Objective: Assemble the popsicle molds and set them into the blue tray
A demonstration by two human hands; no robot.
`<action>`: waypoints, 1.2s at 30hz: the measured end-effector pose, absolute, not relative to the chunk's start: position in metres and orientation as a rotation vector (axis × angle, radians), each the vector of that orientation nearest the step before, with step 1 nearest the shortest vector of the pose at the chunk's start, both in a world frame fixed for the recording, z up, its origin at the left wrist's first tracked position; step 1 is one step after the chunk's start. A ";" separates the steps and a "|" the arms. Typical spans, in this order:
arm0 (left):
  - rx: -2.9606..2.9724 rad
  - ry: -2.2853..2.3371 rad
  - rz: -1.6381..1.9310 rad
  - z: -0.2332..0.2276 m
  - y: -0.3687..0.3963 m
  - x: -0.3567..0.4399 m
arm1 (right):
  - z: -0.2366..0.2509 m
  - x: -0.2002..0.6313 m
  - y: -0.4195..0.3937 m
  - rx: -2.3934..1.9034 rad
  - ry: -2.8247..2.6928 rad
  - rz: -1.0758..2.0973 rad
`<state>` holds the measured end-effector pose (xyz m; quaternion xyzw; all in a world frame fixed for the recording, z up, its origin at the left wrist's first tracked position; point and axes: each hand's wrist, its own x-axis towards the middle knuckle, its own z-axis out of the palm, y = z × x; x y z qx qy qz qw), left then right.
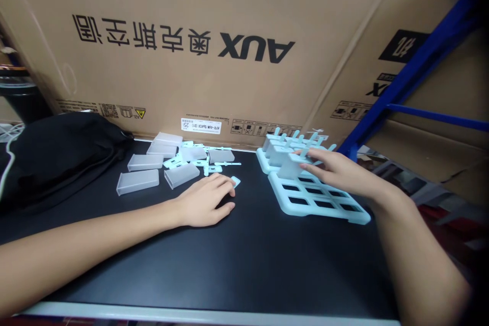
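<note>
My right hand (336,168) pinches the top of a translucent popsicle mold (291,167) with a light blue stick lid, at the back left of a light blue rack (284,198). Several capped molds stand upright in a second rack (263,161) behind it, their stick handles pointing up. On the black table, my left hand (206,198) lies palm down, fingers curled over a light blue popsicle stick (236,181); only its end shows. Beyond that hand lie loose stick lids (175,161) and several translucent mold cups (138,181) on their sides.
A large cardboard box (171,81) stands upright along the table's back. Black cloth (72,158) is heaped at the left, with a white cable (9,163) beside it. A blue metal frame (405,81) rises at the right. The table's pale front edge (191,313) runs along the bottom.
</note>
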<state>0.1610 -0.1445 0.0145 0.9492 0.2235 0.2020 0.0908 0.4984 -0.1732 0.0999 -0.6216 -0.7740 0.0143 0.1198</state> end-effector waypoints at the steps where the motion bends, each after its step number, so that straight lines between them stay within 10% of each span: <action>1: 2.820 0.665 0.601 0.015 -0.145 0.161 | 0.098 0.498 -0.172 -1.822 -2.263 0.069; 8: 2.804 0.654 0.616 0.015 -0.145 0.162 | 0.081 0.487 -0.176 -2.162 -2.107 0.450; 17: 2.817 0.690 0.582 0.016 -0.146 0.161 | 0.086 0.462 -0.176 -2.546 -2.075 0.176; 29: 2.868 0.909 0.671 0.017 -0.146 0.162 | 0.088 0.491 -0.181 -2.208 -2.159 0.140; 36: 2.888 0.916 0.553 0.018 -0.147 0.163 | 0.109 0.442 -0.187 -1.756 -1.786 -0.439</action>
